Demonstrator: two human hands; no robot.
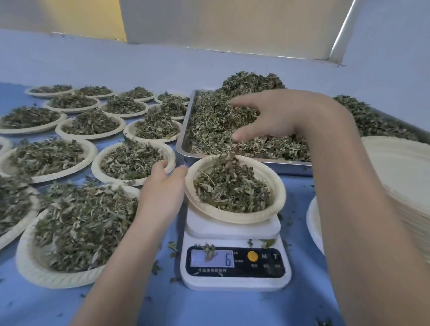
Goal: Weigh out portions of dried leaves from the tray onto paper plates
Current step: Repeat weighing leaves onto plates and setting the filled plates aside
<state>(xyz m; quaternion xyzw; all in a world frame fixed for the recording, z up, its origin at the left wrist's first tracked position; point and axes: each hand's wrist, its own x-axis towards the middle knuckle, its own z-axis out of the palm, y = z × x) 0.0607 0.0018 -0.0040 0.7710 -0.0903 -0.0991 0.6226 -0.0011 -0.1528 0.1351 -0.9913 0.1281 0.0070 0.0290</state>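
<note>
A paper plate heaped with dried leaves sits on a white digital scale whose display shows a 6. My left hand touches the plate's left rim with relaxed fingers. My right hand hovers above the plate, fingers spread and pointing down, and a few leaves fall from it onto the heap. Behind them a steel tray holds a large pile of dried leaves.
Several filled paper plates cover the blue table to the left. A tall stack of unused paper plates stands at the right edge. Loose leaf bits lie around the scale. A pale wall runs behind the tray.
</note>
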